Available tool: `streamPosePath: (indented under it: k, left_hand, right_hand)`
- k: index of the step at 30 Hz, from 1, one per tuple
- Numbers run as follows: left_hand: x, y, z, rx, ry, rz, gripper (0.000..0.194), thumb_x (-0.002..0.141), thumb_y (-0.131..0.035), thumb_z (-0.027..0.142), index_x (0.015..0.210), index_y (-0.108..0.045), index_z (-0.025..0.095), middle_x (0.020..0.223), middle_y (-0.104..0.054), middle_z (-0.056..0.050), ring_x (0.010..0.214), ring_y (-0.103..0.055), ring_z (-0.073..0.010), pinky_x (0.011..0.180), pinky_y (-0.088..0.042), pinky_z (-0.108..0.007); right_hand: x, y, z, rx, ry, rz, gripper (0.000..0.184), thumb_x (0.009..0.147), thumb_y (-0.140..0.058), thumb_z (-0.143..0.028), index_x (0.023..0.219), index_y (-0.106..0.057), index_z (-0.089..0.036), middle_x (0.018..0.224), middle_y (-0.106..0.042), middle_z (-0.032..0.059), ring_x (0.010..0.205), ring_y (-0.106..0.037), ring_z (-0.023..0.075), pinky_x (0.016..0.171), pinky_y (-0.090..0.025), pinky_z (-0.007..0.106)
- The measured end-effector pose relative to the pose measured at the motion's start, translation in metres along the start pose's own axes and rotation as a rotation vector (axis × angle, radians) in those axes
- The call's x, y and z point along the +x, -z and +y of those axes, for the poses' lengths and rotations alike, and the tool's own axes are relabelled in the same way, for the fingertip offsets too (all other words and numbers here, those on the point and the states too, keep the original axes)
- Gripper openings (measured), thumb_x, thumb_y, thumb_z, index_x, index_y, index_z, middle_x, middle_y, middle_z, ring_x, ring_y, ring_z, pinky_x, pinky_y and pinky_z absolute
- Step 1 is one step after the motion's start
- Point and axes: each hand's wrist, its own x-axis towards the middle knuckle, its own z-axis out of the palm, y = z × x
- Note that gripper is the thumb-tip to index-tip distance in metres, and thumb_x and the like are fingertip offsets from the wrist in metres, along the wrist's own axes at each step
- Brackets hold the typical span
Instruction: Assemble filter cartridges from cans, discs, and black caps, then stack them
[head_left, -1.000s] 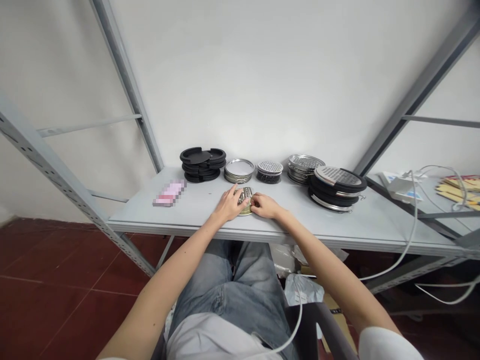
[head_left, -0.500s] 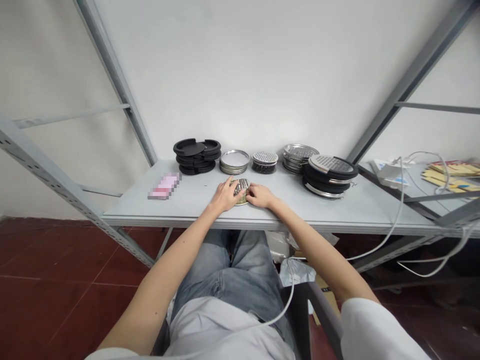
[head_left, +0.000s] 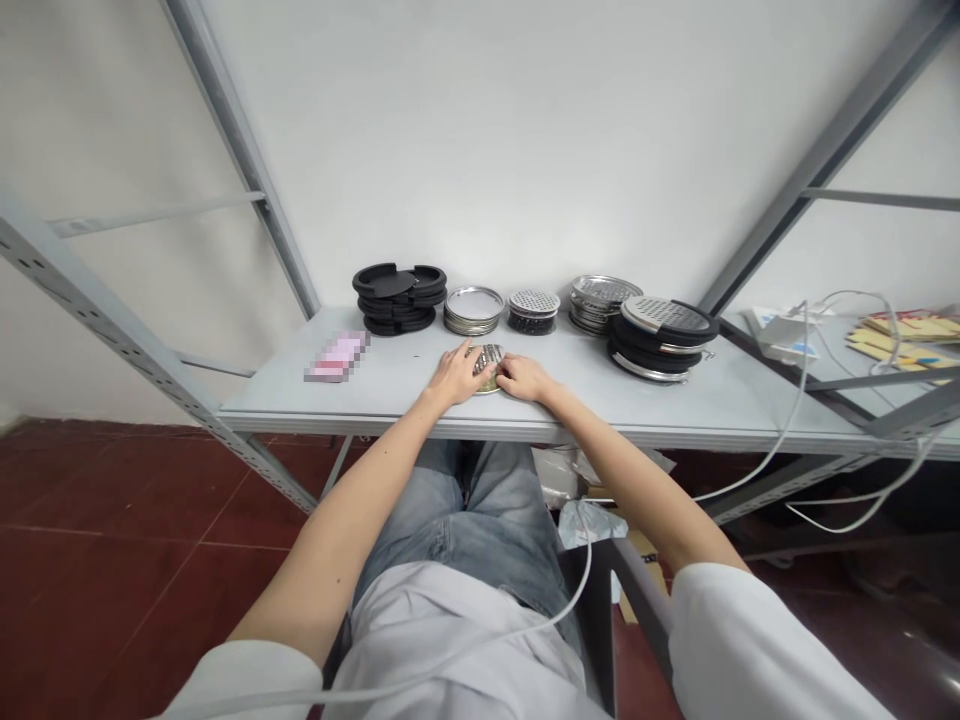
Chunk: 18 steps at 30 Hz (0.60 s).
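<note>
A small round perforated metal disc in a rim [head_left: 488, 360] lies on the grey shelf table [head_left: 375, 400] near its front edge. My left hand [head_left: 455, 373] rests on the disc's left side with fingers curled over it. My right hand [head_left: 522, 377] grips its right edge with bent fingers. Both hands hold the piece down on the table. Part of the disc is hidden under my fingers.
Along the back stand a stack of black rings [head_left: 397, 297], a stack of metal rims [head_left: 472, 309], a small perforated stack [head_left: 533, 311], more metal discs [head_left: 598, 300] and a black-and-metal pile [head_left: 662, 335]. A pink object [head_left: 336, 357] lies left. Cables [head_left: 802, 400] hang right.
The camera view shifted slightly. Both hands stay on the disc at the same spot, with small finger movements only.
</note>
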Motion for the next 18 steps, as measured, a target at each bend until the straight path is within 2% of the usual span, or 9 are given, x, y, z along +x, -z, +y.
streamPosePath:
  k: [4,6,8,10,12,14,16,18]
  left_hand:
    - [-0.001,0.000,-0.001,0.007,0.011,0.012,0.049,0.094,-0.045,0.047,0.130,-0.053,0.014,0.147,-0.042,-0.019,0.134,-0.043,-0.0319,0.107,-0.036,-0.044]
    - [-0.002,-0.001,0.000,0.012,0.051,0.030,0.052,0.093,-0.046,0.049,0.131,-0.053,0.014,0.148,-0.040,-0.020,0.130,-0.046,-0.0336,0.105,-0.037,-0.045]
    - [-0.003,-0.001,0.003,0.015,0.092,0.044,0.054,0.093,-0.047,0.051,0.131,-0.052,0.014,0.148,-0.040,-0.021,0.127,-0.049,-0.0348,0.105,-0.037,-0.046]
    - [-0.004,-0.002,0.007,0.016,0.140,0.071,0.056,0.093,-0.046,0.052,0.134,-0.050,0.014,0.147,-0.042,-0.021,0.126,-0.050,-0.0349,0.105,-0.037,-0.046]
    - [-0.005,-0.003,0.013,0.024,0.198,0.116,0.059,0.093,-0.044,0.053,0.139,-0.044,0.014,0.145,-0.045,-0.020,0.126,-0.050,-0.0341,0.105,-0.037,-0.046]
    - [-0.006,-0.004,0.019,0.042,0.249,0.154,0.063,0.094,-0.043,0.053,0.143,-0.038,0.015,0.143,-0.046,-0.020,0.125,-0.051,-0.0340,0.104,-0.037,-0.047]
    - [-0.008,-0.004,0.024,0.057,0.283,0.172,0.065,0.093,-0.044,0.055,0.144,-0.038,0.014,0.142,-0.047,-0.022,0.123,-0.053,-0.0351,0.104,-0.037,-0.048]
    - [-0.009,-0.004,0.027,0.064,0.310,0.183,0.065,0.093,-0.043,0.055,0.143,-0.039,0.013,0.141,-0.047,-0.023,0.122,-0.054,-0.0363,0.103,-0.038,-0.048]
  right_hand:
    - [0.001,-0.002,0.003,0.042,-0.006,0.013,0.023,0.086,-0.048,-0.030,0.087,-0.065,-0.015,0.097,-0.066,0.0092,0.085,-0.060,0.0201,0.073,-0.041,0.027]
    - [0.000,-0.001,0.005,0.076,-0.005,0.046,0.021,0.083,-0.051,-0.029,0.091,-0.064,-0.015,0.098,-0.064,0.0089,0.085,-0.060,0.0193,0.074,-0.042,0.026]
    - [-0.001,0.001,0.006,0.096,-0.039,0.102,0.030,0.080,-0.055,-0.032,0.102,-0.063,-0.014,0.106,-0.062,0.0104,0.091,-0.060,0.0202,0.078,-0.044,0.026]
    - [-0.002,0.005,0.004,0.092,-0.138,0.133,0.046,0.078,-0.060,-0.038,0.117,-0.059,-0.013,0.116,-0.060,0.0130,0.099,-0.060,0.0227,0.082,-0.045,0.028]
    - [-0.001,0.011,0.001,0.066,-0.279,0.080,0.053,0.078,-0.060,-0.044,0.121,-0.057,-0.013,0.119,-0.061,0.0156,0.101,-0.061,0.0250,0.083,-0.046,0.030]
    - [0.001,0.016,-0.005,0.028,-0.395,-0.035,0.049,0.079,-0.058,-0.047,0.113,-0.063,-0.012,0.112,-0.066,0.0174,0.098,-0.063,0.0262,0.080,-0.047,0.031]
    - [0.003,0.019,-0.011,-0.003,-0.445,-0.111,0.045,0.082,-0.056,-0.049,0.104,-0.067,-0.012,0.104,-0.069,0.0178,0.094,-0.065,0.0268,0.077,-0.047,0.031]
    - [0.005,0.019,-0.017,-0.008,-0.440,-0.112,0.044,0.082,-0.055,-0.050,0.105,-0.067,-0.013,0.105,-0.070,0.0172,0.094,-0.066,0.0272,0.075,-0.047,0.031]
